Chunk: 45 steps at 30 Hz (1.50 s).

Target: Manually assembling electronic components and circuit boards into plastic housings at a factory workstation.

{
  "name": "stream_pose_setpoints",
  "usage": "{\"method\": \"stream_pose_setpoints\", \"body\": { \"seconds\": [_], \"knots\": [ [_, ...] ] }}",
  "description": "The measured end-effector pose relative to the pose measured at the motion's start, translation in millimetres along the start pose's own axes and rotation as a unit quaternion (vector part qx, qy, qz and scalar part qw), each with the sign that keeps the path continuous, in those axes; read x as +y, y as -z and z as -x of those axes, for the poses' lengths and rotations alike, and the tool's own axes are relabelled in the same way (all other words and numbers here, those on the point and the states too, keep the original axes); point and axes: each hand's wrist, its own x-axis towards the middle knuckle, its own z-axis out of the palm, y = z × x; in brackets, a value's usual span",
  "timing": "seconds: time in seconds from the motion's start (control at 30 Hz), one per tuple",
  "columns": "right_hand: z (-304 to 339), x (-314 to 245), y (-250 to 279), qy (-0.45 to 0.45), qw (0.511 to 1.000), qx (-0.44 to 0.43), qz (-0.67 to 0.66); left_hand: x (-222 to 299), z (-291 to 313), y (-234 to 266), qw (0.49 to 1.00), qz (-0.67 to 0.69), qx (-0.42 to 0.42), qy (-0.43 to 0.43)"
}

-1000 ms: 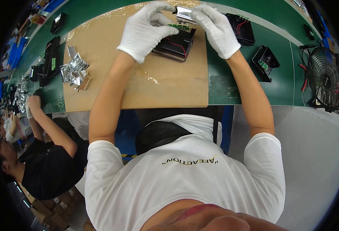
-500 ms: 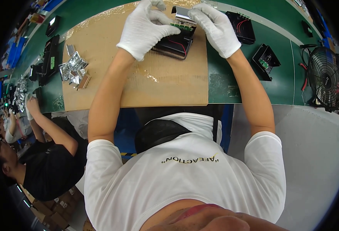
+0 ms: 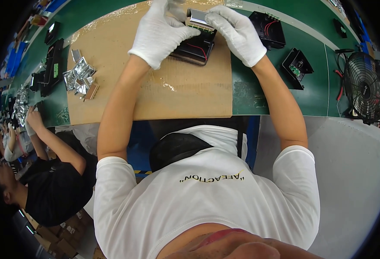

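Pinching a small silvery block (image 3: 197,19) from both sides: white-gloved fingertips (image 3: 189,31) of the left hand (image 3: 162,32) curling against its near-left edge, those of the right hand (image 3: 237,32) pressing on its right end. Holding that block just over the far edge of a flat black tray-like case (image 3: 195,45), seemingly touching it, though hard to tell with the gloves covering the seam. Showing red and black wires along the case's open top. Resting the case on a brown cardboard sheet (image 3: 155,86), itself lying on a green bench (image 3: 250,93) and patched with glossy clear tape.

Lying farther left on the cardboard: a loose heap of silvery foil pieces (image 3: 80,77). Sitting beyond that, near the bench's left edge, a dark long unit (image 3: 52,64). Standing to the right of the hands, two more black housings (image 3: 267,28) (image 3: 298,67), apart from each other on the green surface. Facing upward at the far right, a round black fan with a wire grille (image 3: 365,88). Bending over the same bench at the lower left, another person in a dark shirt (image 3: 47,190), hands among more foil pieces.
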Motion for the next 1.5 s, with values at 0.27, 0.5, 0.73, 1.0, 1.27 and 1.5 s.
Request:
{"method": "stream_pose_setpoints", "body": {
  "seconds": [0.27,0.5,0.73,1.0,1.27,1.5],
  "knots": [
    [-4,5,6,0.005,0.998,0.016,-0.063,-30,-19,0,0.998,0.067,-0.009,-0.001],
    [-4,-3,-21,-0.008,0.994,-0.011,0.11,-41,-27,3,0.994,-0.023,-0.009,0.103],
    [-15,32,5,-0.006,0.994,-0.044,-0.103,-16,-28,21,0.969,-0.187,-0.086,0.135],
    [-14,42,16,-0.03,0.983,-0.051,-0.174,-16,-19,9,0.955,-0.225,-0.115,0.153],
    [-6,34,11,-0.125,0.985,0.003,-0.12,-15,-18,-2,0.942,-0.257,-0.132,0.168],
    [-3,-9,-25,-0.063,0.953,0.115,0.272,-12,-16,-6,0.934,-0.278,-0.144,0.171]
  ]
}}
